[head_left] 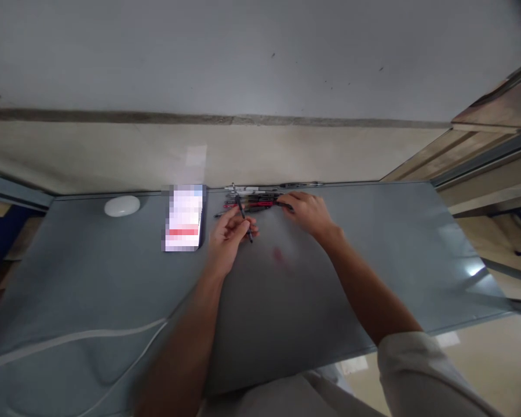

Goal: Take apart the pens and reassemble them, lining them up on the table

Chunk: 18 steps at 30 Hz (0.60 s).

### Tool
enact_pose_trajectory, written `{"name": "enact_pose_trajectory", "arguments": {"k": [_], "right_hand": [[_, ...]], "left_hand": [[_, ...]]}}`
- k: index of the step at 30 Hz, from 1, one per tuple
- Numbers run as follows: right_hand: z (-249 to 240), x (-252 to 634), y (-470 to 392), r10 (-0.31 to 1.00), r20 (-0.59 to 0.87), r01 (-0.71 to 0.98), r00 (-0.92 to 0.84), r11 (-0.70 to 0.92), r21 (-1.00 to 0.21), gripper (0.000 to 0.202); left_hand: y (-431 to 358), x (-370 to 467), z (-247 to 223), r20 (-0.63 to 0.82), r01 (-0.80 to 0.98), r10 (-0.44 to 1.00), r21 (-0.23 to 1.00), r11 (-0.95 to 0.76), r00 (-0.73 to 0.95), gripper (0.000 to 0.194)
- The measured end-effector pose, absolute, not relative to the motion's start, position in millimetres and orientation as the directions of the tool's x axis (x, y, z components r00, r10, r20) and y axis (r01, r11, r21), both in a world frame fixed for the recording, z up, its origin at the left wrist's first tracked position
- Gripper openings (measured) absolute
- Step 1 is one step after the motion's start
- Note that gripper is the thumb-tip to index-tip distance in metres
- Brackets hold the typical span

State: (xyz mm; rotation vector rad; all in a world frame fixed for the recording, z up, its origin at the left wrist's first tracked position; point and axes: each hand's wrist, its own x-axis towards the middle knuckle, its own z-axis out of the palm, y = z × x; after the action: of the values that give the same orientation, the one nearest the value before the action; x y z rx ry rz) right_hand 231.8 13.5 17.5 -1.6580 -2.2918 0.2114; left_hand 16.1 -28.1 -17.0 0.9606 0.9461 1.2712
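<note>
The left hand (225, 240) grips a dark pen (243, 214) between thumb and fingers, the pen slanting from the far left, where its tip passes over the pile, down to the near right beside the thumb. The pile of pens (259, 198) lies along the far side of the counter (351, 278), close to the foot of the wall (243, 63), with long axes running mostly left to right, so the held pen stands crosswise to them. A red pen (265, 203) shows among darker ones, and a pale pen (248, 189) lies on their far side. The right hand (309, 211) is the nearer of the two to the pile: its fingers are bent down at the right end, with a piece of dark pen showing at the fingertips, though I cannot tell whether they pinch it or only touch it. From the left hand, the pile lies just to the far side and right. One more pen (301, 185) lies apart along the far edge, beyond the right hand. To the left are a phone (184, 217) with a blurred screen and a white oval object (121, 205); a white cable (90, 335) crosses the near left
</note>
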Motion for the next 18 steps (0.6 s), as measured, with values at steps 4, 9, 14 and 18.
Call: {"name": "enact_pose_trajectory", "arguments": {"k": [4, 9, 14, 18], "right_hand": [[10.9, 224.9, 6.2, 0.961, 0.236, 0.748, -0.142, 0.260, -0.610, 0.032], [2.0, 207.2, -6.9, 0.976, 0.217, 0.360, 0.004, 0.201, -0.911, 0.027], [-8.4, 192.2, -18.7, 0.999, -0.023, -0.045, 0.040, -0.021, -0.999, 0.029], [-11.2, 186.5, -26.3, 0.996, -0.079, -0.392, 0.047, -0.054, -0.918, 0.026]], "left_hand": [[-28.3, 17.1, -15.7, -0.053, -0.339, 0.994, 0.937, 0.081, 0.091, 0.040], [-31.6, 17.5, -3.5, -0.084, -0.390, 0.989, 0.912, 0.126, 0.122, 0.038], [-38.8, 13.9, 4.7, -0.105, -0.415, 0.983, 0.896, 0.160, 0.153, 0.034], [-44.8, 10.1, 0.2, -0.147, -0.466, 0.973, 0.858, 0.215, 0.178, 0.037]]}}
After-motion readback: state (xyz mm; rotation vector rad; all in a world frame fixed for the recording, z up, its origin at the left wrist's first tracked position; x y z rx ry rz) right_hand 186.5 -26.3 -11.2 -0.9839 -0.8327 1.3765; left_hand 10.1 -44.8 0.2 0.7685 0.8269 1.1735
